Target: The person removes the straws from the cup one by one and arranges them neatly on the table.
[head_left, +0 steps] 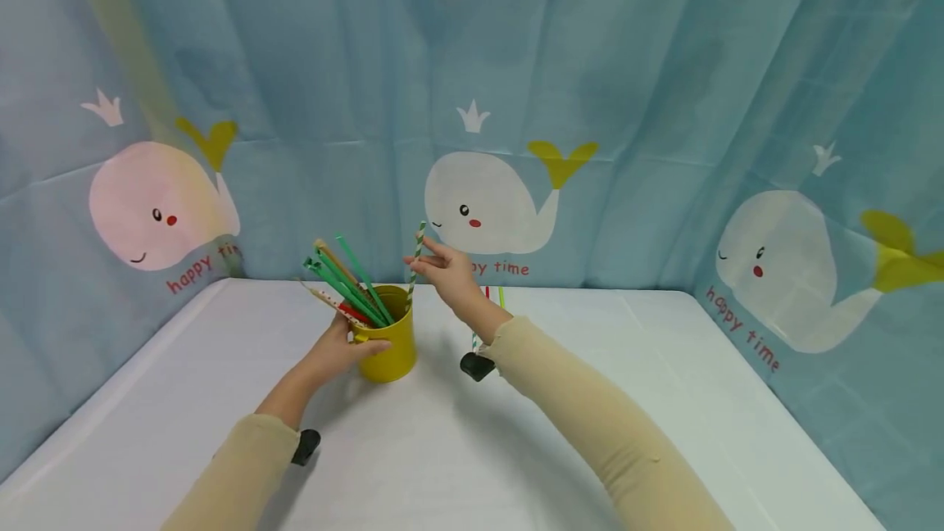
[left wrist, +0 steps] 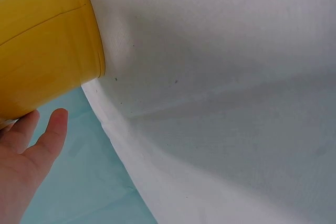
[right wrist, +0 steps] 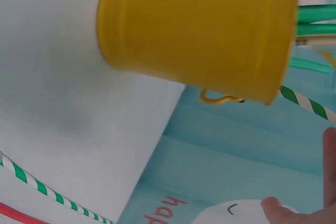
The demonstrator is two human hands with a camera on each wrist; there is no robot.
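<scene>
A yellow bucket [head_left: 391, 357] with small side handles stands upright near the back of the white table. My left hand [head_left: 335, 355] holds it at its left side, thumb across the front near the rim; its other fingers are partly hidden. Green straws [head_left: 354, 289], a red one and patterned sticks lean leftward out of the bucket. At the right rim, my right hand [head_left: 448, 275] pinches the upper part of a green-and-white striped straw [head_left: 416, 260], whose lower end is inside the bucket. In the right wrist view the striped straw [right wrist: 304, 102] emerges past the rim.
Behind my right forearm, another striped straw [right wrist: 47, 191] and a red straw [right wrist: 18, 213] lie on the table [head_left: 590, 367]; a lime straw [head_left: 501, 297] lies beside them. A blue curtain [head_left: 634, 105] with whale prints hangs around the table's back and sides.
</scene>
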